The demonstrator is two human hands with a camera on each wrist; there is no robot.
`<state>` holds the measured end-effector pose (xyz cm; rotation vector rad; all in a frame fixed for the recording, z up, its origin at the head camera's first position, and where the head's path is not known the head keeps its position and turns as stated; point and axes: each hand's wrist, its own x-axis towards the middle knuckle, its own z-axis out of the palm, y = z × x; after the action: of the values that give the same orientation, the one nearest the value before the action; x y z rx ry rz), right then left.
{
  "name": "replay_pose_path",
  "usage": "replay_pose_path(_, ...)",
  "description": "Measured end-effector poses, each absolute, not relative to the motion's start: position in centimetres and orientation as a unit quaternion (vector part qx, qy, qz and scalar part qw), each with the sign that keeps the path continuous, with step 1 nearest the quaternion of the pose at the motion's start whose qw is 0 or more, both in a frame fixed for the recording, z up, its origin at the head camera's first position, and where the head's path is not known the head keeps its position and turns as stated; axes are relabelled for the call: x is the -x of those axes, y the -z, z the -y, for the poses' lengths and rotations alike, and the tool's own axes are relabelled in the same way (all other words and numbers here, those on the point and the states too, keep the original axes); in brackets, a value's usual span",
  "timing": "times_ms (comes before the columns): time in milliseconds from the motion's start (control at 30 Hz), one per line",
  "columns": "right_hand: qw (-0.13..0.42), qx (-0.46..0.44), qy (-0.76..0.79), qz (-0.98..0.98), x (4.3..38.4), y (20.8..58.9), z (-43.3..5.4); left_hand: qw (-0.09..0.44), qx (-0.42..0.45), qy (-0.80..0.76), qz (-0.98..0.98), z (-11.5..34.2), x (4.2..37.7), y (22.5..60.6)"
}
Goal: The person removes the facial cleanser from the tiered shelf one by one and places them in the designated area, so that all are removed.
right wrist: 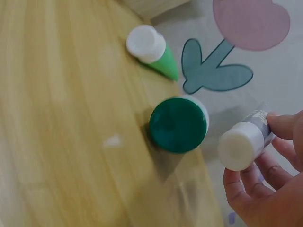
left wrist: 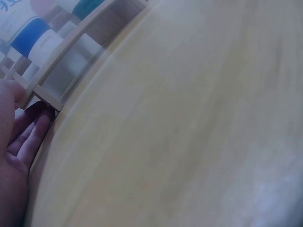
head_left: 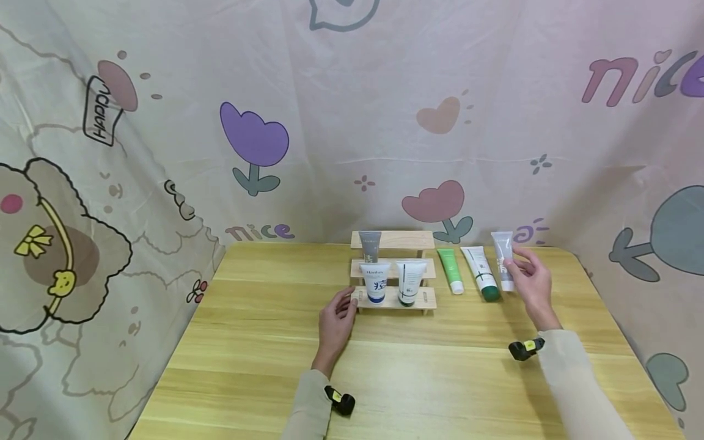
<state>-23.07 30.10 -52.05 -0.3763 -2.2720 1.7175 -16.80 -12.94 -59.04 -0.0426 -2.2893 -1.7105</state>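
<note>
My right hand (head_left: 531, 285) holds a grey tube with a white cap (head_left: 503, 260) between thumb and fingers, its cap end pointing down. In the right wrist view the white cap (right wrist: 240, 146) faces the camera. My left hand (head_left: 336, 324) grips the left end of the lowest step of a small three-step wooden stand (head_left: 392, 298); in the left wrist view the fingers (left wrist: 35, 132) reach beneath the plank. On that lowest step stand a white tube with a blue band (head_left: 376, 282) and a white tube with a dark green base (head_left: 410, 282). Behind them is a dark grey tube (head_left: 371, 244), partly hidden.
Right of the stand, a green tube (head_left: 451, 271) and a white tube with a green cap (head_left: 481, 273) lie on the wooden table (head_left: 264, 342). A printed cloth (head_left: 341, 110) hangs along the table's back and sides.
</note>
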Motion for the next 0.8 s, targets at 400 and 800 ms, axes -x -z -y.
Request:
replay_pose_path(400,0.073,0.155,-0.53,0.83,23.6,54.2,-32.1,0.142,0.013,0.59,0.795,12.9,16.8,59.1)
replay_pose_path(800,0.071,0.118,-0.442,0.887,24.7,54.9,-32.3,0.134,0.008,0.595,0.793,13.0,16.8,59.1)
